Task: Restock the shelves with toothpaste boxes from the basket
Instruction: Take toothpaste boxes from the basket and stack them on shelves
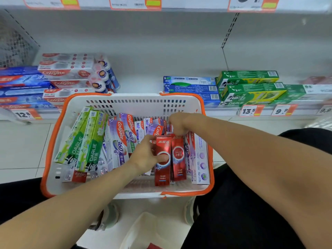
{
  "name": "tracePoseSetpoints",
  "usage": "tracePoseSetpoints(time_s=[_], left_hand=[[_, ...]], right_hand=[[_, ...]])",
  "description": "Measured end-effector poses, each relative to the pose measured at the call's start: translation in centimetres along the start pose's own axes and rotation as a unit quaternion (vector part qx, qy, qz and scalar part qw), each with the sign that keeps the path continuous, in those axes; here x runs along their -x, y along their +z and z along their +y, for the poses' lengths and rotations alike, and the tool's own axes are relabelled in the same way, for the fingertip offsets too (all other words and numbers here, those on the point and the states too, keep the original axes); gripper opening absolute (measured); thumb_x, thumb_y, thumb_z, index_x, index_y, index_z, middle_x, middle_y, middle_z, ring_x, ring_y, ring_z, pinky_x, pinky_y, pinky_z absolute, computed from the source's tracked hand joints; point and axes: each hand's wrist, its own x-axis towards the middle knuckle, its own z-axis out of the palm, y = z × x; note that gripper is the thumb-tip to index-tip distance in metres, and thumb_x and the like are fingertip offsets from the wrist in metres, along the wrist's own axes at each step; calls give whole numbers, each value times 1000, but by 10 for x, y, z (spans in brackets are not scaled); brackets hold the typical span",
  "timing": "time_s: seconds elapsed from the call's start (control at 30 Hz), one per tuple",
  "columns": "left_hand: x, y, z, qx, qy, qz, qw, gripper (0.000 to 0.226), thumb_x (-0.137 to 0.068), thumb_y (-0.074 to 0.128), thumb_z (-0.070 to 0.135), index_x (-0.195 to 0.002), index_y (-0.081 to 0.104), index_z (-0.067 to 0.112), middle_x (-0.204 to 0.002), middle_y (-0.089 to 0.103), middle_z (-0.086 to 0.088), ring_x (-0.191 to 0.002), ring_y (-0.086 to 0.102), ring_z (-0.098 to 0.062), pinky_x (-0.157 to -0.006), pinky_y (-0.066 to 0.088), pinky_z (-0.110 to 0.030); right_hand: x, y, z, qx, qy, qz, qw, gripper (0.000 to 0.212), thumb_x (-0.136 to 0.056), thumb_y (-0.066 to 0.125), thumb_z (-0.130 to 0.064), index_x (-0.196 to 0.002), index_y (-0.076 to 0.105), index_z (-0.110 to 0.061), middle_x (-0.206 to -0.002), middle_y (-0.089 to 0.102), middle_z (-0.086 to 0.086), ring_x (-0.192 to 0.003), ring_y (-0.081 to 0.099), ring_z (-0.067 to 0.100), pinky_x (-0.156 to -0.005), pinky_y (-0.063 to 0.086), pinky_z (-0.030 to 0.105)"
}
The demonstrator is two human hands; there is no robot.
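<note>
A white basket with an orange rim (53, 133) stands on the floor in front of the low shelf (140, 85). It holds several toothpaste boxes: green Darlie boxes (86, 142) at the left, purple Colgate 360 boxes (120, 139) in the middle, two red boxes (162, 168) at the right. My left hand (145, 155) grips the left red box, thumb across its front. My right hand (177, 124) is curled over the top end of the second red box (178, 159), pinching it.
The shelf carries Colgate boxes (62, 74) and bottles (104, 76) at the left, blue boxes (190, 87) and green Darlie boxes (251, 88) at the right, with a bare gap in the middle. Price tags (249, 110) line its edge. My dark-clothed knees flank the basket.
</note>
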Motion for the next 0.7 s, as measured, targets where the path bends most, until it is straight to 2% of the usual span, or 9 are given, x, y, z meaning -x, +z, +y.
tracePoseSetpoints(time_s=[0.1,0.17,0.23,0.3,0.4,0.5,0.57,0.63,0.7], left_hand=[[2,-21,3,26,17,38,999,39,-75,86,18,-102,61,30,-103,73,1,-92,71,-17,-92,56,-43],[7,-35,12,42,13,45,998,25,-80,82,23,-93,64,33,-98,74,3,-87,71,-14,-88,57,-41],[12,-44,21,61,-2,33,998,17,-84,78,29,-95,64,30,-98,74,1,-83,71,-16,-79,59,-35],[16,-49,28,77,-18,18,997,19,-86,76,29,-97,62,30,-97,74,-1,-86,71,-21,-74,57,-33],[24,-55,34,89,-32,-12,995,28,-86,76,23,-103,56,29,-95,74,-4,-88,71,-23,-78,56,-34],[33,-58,34,104,-55,-53,992,46,-86,75,24,-125,52,14,-104,76,-9,-93,74,-23,-76,59,-34],[36,-60,35,105,-61,-66,990,49,-87,72,30,-128,50,16,-108,75,-8,-97,73,-22,-80,58,-35],[39,-66,41,112,-58,-58,990,45,-89,70,34,-127,52,18,-106,75,-5,-96,73,-21,-86,57,-39],[42,-78,54,110,-48,-36,992,40,-89,68,37,-123,57,18,-102,77,-2,-94,73,-21,-88,57,-39]], right_hand=[[5,8,-3,35,-24,-73,996,65,-77,84,-27,-134,57,-12,-119,65,3,-104,63,24,-94,52,36],[6,17,-6,73,-27,-69,995,75,-72,87,-29,-137,55,-11,-131,61,6,-116,60,27,-100,50,39],[8,22,-8,71,-30,-52,996,70,-73,87,-25,-134,56,-9,-131,61,8,-116,60,28,-97,50,35],[12,22,-7,60,-33,-43,997,62,-76,85,-23,-129,58,-6,-127,63,9,-113,61,28,-92,52,35],[15,18,-5,42,-33,-53,997,55,-76,84,-25,-122,60,-8,-123,64,6,-108,62,27,-91,53,36],[18,12,-5,0,-46,-66,997,27,-77,84,-29,-87,59,-24,-93,61,-5,-94,58,23,-83,48,32],[22,3,-8,-33,-59,-91,994,35,-76,85,-31,-73,50,-30,-80,55,-9,-84,57,20,-77,48,31],[28,-9,-12,-55,-68,-111,990,30,-74,86,-32,-91,63,-25,-96,64,-5,-88,66,22,-77,54,31],[33,-28,-10,-109,-60,-109,986,52,-75,86,-29,-119,64,-13,-119,66,4,-97,71,28,-79,60,32]])
